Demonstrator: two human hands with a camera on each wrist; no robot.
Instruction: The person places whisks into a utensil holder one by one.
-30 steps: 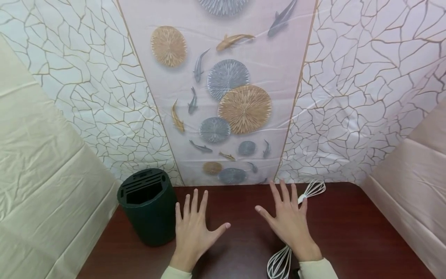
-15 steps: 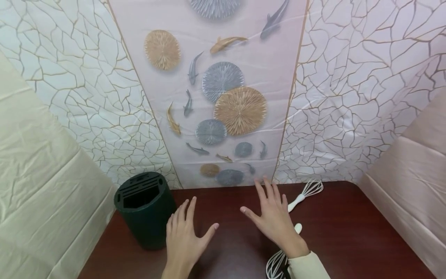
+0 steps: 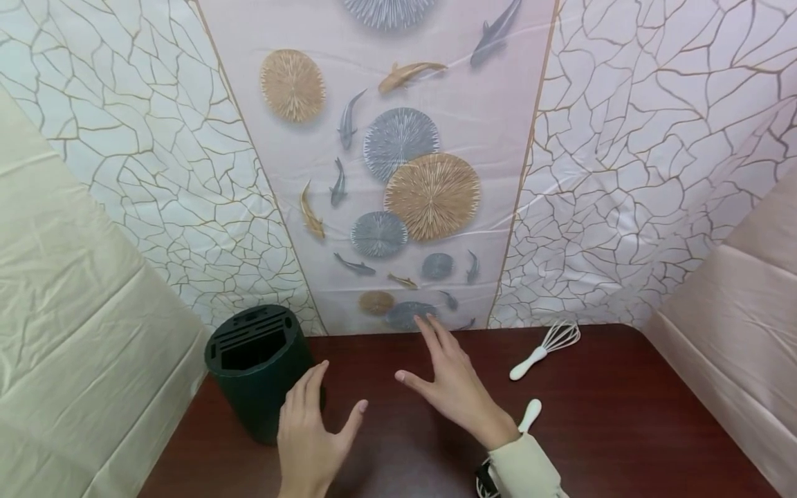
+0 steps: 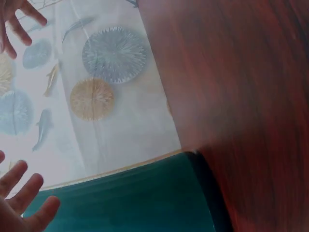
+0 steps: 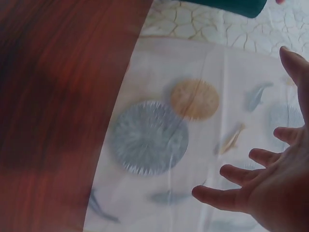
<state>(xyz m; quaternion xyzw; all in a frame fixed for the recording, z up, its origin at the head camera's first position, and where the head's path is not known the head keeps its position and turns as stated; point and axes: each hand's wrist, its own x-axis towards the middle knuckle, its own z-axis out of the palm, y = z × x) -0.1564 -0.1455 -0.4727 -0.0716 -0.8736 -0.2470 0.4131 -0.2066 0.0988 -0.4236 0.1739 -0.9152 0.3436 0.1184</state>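
Note:
My left hand [image 3: 310,432] hovers over the table beside the dark green oval holder [image 3: 264,387], fingers bent a little and thumb spread, holding nothing. The holder has slots and one larger opening in its top. In the left wrist view its green wall [image 4: 130,198] lies below the fingers. My right hand [image 3: 457,387] is above the middle of the table with fingers extended and thumb apart, also holding nothing. A white whisk [image 3: 538,353] lies at the back right. Nearer me, the white handle [image 3: 530,415] of a second whisk shows; my right sleeve and wrist hide most of it.
The dark red-brown table [image 3: 623,415] reaches back to a patterned cloth wall [image 3: 598,207] printed with fish and round shapes. Beige cloth panels [image 3: 75,332] stand at both sides.
Both hands have moved left, the left one closer to the holder and the right one away from the back whisk, which now shows whole. The left fingers are less spread.

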